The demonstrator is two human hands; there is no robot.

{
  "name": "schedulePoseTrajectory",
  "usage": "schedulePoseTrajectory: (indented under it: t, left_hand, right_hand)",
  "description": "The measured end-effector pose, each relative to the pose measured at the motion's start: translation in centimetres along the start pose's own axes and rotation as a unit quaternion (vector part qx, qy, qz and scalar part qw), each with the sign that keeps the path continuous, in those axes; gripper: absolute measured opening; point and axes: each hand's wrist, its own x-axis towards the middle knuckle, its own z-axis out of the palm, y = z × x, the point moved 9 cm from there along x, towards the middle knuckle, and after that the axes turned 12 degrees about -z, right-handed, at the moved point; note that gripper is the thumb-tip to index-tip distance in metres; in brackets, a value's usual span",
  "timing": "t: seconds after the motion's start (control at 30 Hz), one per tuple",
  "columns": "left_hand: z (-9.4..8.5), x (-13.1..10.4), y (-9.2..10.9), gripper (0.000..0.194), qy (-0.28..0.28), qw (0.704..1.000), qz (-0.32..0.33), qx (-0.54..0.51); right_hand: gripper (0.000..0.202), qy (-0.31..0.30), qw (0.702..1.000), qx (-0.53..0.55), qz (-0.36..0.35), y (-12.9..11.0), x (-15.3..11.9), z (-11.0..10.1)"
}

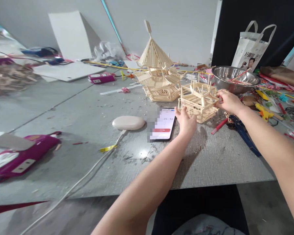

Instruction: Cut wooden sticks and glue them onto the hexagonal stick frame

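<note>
A small open frame model of pale wooden sticks (198, 98), many-sided with upright posts and railings, stands on the table. My right hand (228, 101) grips its right side, with the fingertips partly hidden by the hand and the sticks. At the front left corner of the base, my left hand (187, 122) holds the model between thumb and fingers; one finger sticks out toward the phone. Just behind to the left is a taller stick pavilion (159, 76) with a pointed roof and a finial. A phone (163, 124) showing 05:56 lies beside my left hand.
A white oval device (128, 122) trails a cable over the front edge. Magenta power strips (26, 156) lie leftward. Right are a steel bowl (235, 80), blue-handled pliers (245, 135), a red stick (219, 126), a yellow glue gun (264, 112) and a white bag (252, 49).
</note>
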Motion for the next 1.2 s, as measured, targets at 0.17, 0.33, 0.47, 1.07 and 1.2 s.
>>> schedulePoseTrajectory:
  t: [0.17, 0.33, 0.47, 1.07, 1.2]
  left_hand:
    - [0.5, -1.4, 0.1, 0.045, -0.015, 0.996, -0.028, 0.078]
    - [1.4, -1.5, 0.6, 0.018, -0.049, 0.993, 0.016, 0.104]
    - [2.1, -1.1, -0.1, 0.013, -0.089, 0.995, 0.003, 0.043]
    - [0.5, 2.0, -0.7, 0.007, -0.029, 0.999, 0.015, -0.001]
    - [0.1, 2.4, -0.8, 0.007, -0.028, 1.000, 0.011, -0.002]
  right_hand:
    - [0.038, 0.017, 0.998, -0.055, 0.032, -1.9, -1.4, -1.1]
    - [0.046, 0.029, 0.993, -0.079, 0.078, -3.6, -2.2, -1.1]
    - [0.052, 0.040, 0.990, -0.073, 0.112, -4.2, -2.5, -0.8]
    - [0.030, -0.033, 0.985, -0.092, 0.139, -1.8, -8.8, -1.9]
    - [0.036, -0.149, 0.954, -0.105, 0.238, 0.3, -13.0, -1.2]
